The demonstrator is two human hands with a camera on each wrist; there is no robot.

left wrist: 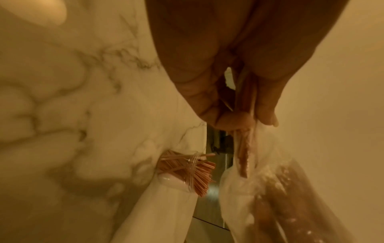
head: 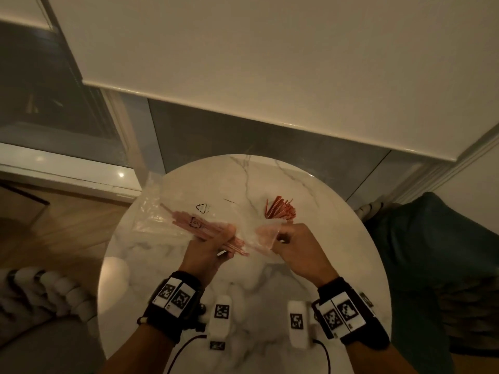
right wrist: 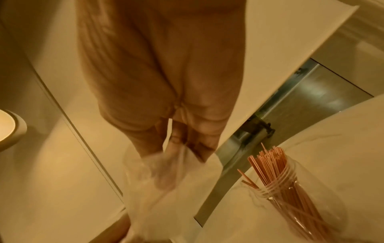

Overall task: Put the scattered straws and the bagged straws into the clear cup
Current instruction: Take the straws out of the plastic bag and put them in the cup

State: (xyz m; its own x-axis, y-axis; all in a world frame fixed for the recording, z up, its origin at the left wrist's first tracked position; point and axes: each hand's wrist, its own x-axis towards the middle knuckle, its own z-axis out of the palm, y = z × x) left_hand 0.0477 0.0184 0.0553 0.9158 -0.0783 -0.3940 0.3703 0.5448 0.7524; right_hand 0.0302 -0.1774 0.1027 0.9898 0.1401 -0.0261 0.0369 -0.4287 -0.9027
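Note:
On the round marble table [head: 337, 265] stands the clear cup [head: 279, 211], with a bundle of orange straws inside that pokes out of its mouth. The cup also shows in the left wrist view [left wrist: 187, 172] and the right wrist view [right wrist: 290, 197]. Both hands hold a clear plastic bag [head: 162, 211] of pink-orange straws just in front of the cup. My left hand [head: 225, 234] grips the straw bundle [head: 205, 230] through the bag [left wrist: 270, 189]. My right hand [head: 280, 233] pinches the bag's loose end [right wrist: 158, 172]. One thin loose straw [head: 229, 201] lies beyond the bag.
Two white tagged devices [head: 222, 317] [head: 297, 325] with cables lie near the table's front edge. A dark teal seat [head: 432, 252] is at the right, a white knitted cushion [head: 40, 292] at the left. A white wall panel [head: 270, 63] rises behind the table.

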